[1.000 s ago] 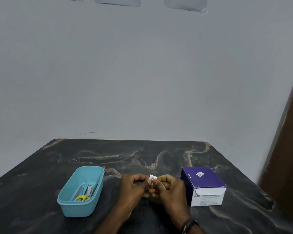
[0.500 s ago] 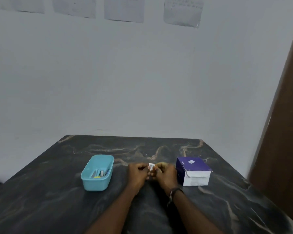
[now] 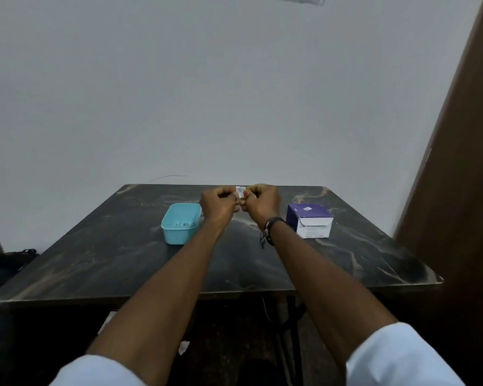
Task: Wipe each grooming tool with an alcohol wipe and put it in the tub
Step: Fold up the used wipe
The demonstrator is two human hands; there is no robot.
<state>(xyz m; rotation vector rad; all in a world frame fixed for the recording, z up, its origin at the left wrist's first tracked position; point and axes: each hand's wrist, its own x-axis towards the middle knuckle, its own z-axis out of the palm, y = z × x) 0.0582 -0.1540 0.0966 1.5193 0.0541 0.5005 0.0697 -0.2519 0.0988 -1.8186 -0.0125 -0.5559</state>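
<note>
1. Head view: wipe sachet [image 3: 240,190], small and white, is held upright between the two hands above the middle of the counter [image 3: 117,260], its long axis roughly vertical. The left hand [image 3: 219,205] pinches its left edge and the right hand [image 3: 260,203] its right edge, fingers curled on both, knuckles nearly touching. Neither hand is nearer; a tear looks like the coming move, the hands pulling apart.
2. Same view, the surface: the tub [image 3: 181,222], pale blue, sits just left of the left hand with small tools inside, too dim to name. A purple and white box [image 3: 310,221] stands right of the right wrist.
3. Same view, the room: the counter is dark marbled stone against a plain pale wall [image 3: 234,93]; a brown door [image 3: 463,176] edges the right.
</note>
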